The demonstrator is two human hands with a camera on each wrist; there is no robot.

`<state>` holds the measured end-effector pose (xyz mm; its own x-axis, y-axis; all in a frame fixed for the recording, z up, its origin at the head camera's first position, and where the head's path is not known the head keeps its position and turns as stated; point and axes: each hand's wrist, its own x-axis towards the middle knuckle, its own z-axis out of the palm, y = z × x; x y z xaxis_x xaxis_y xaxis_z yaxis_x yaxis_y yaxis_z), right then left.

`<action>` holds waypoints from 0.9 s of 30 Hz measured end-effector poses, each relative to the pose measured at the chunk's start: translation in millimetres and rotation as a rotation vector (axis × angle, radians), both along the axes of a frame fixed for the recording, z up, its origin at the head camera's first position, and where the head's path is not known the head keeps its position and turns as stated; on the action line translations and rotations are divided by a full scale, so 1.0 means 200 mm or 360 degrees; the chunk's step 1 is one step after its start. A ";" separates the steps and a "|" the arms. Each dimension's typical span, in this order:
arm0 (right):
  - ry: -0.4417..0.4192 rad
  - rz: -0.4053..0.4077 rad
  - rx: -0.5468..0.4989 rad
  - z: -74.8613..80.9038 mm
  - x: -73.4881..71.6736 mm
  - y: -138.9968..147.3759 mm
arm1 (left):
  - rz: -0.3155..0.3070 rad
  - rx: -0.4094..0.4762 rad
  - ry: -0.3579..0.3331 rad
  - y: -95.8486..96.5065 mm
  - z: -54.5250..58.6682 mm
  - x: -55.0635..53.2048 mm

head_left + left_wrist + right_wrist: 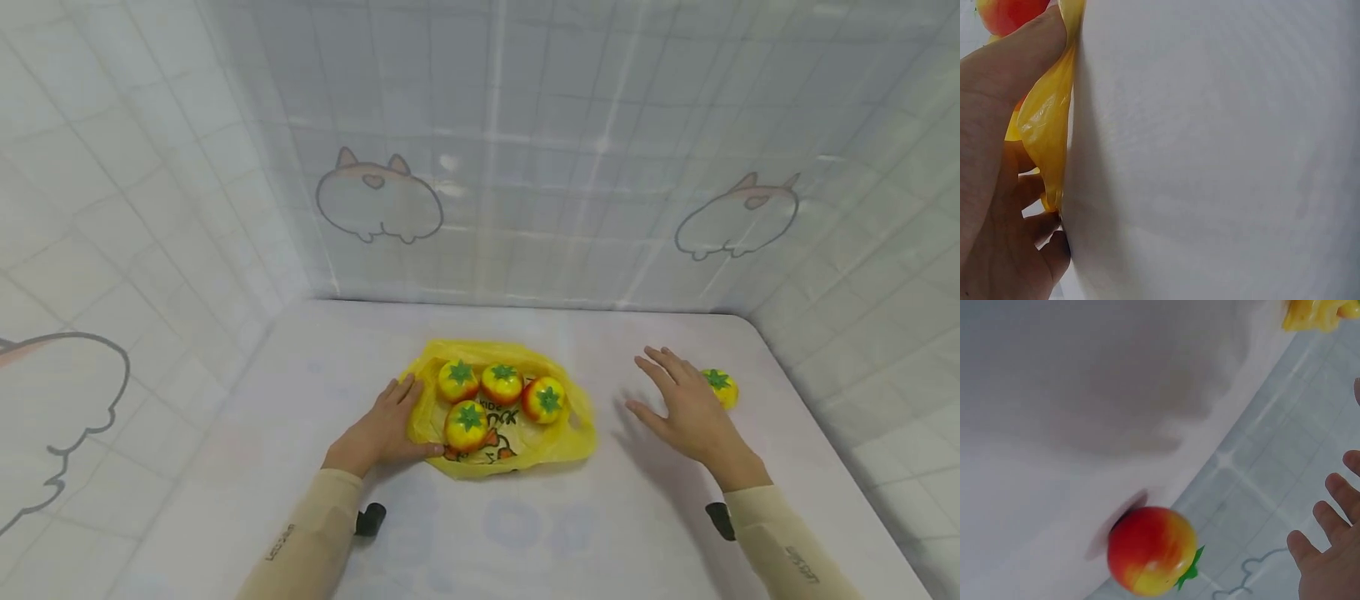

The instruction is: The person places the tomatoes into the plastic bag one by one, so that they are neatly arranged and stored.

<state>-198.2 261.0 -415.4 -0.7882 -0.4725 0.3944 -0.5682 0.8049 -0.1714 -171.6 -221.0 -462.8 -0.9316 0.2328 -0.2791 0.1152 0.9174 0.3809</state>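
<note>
My left hand [392, 425] rests at the left end of a yellow plastic bag [577, 433], thumb and fingers spread apart along its edge. In the left wrist view the bag's film [1047, 125] lies against my thumb [1041, 37] and fingers. Several round red-and-yellow toy fruits with green leafy tops, like tomatoes or persimmons, sit on the bag, one toy fruit [467, 425] nearest my thumb. My right hand [693, 417] hovers above the table with spread fingers, holding nothing. Just beyond it lies another toy fruit [723, 389], partly hidden; the right wrist view shows this fruit [1150, 550] apart from my fingers.
The white table [480, 533] has rounded far corners. Pale tile-patterned sheets with cartoon animal drawings [379, 200] rise behind it and along both sides. Black pieces [371, 519] show beneath both sleeves.
</note>
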 end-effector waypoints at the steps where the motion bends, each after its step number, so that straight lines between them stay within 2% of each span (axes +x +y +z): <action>1: 0.0003 -0.0010 -0.0014 0.00 0.00 0.01 | -0.0004 -0.0008 0.0005 -0.01 0.00 0.00; 6: 0.0025 -0.0091 -0.0072 -0.02 0.00 0.07 | -0.0009 -0.0004 -0.0013 -0.02 -0.01 -0.02; 13: 0.0144 -0.0121 -0.0081 -0.07 -0.03 0.13 | 0.0000 -0.0012 -0.0016 -0.02 -0.04 -0.03; 18: 0.0130 -0.0146 -0.0114 -0.07 -0.04 0.17 | 0.0008 0.0002 -0.0034 -0.02 -0.04 -0.03; 22: 0.0050 -0.0206 -0.0126 -0.08 -0.04 0.20 | 0.0002 -0.0002 -0.0037 -0.02 -0.04 -0.02; 27: -0.0184 -0.0344 -0.0205 -0.09 -0.04 0.23 | -0.0007 -0.0008 -0.0031 -0.01 -0.03 -0.03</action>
